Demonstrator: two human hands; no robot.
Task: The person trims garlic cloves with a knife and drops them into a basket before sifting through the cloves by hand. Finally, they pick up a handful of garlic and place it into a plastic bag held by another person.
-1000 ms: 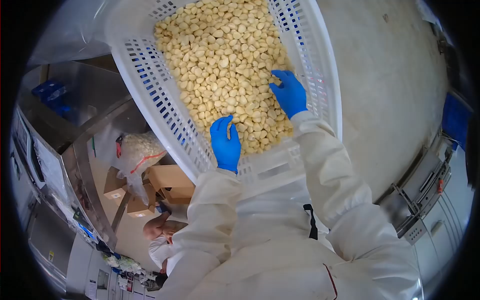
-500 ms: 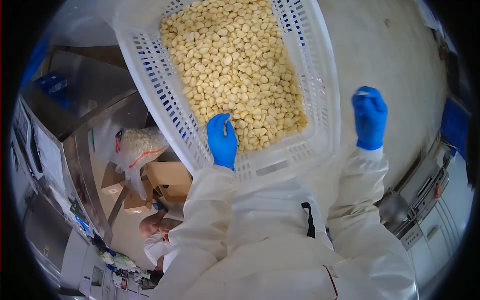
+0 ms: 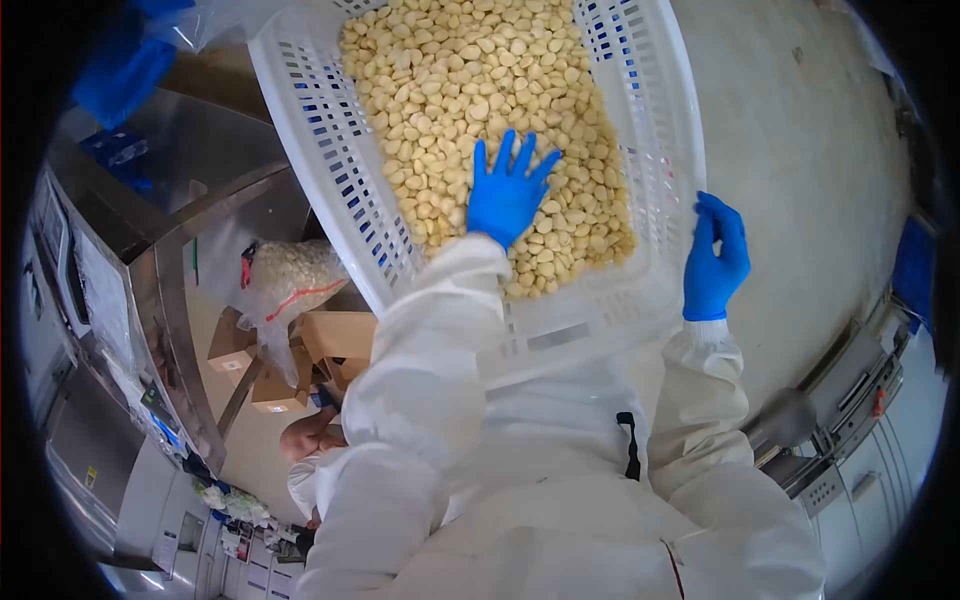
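Note:
A white slotted plastic basket [image 3: 672, 110] holds a heap of pale yellow oval kernels [image 3: 480, 100]. My left hand [image 3: 507, 200], in a blue glove, lies palm down over the kernels with its fingers spread. Beside the basket's right rim is my right hand [image 3: 716, 262], also blue-gloved. Its fingers are bent toward the rim, thumb and forefinger apart, and nothing shows between them.
Left of the basket stand a metal table [image 3: 240, 190], a clear bag of pale pieces [image 3: 295, 275] and cardboard boxes [image 3: 335, 335]. A person [image 3: 312, 440] is low down beyond the boxes. Metal equipment [image 3: 830, 400] lines the right side.
My left hand has moved up and right over the kernels and spread its fingers. My right hand has come in toward the basket's rim and loosened from a closed, fist-like shape.

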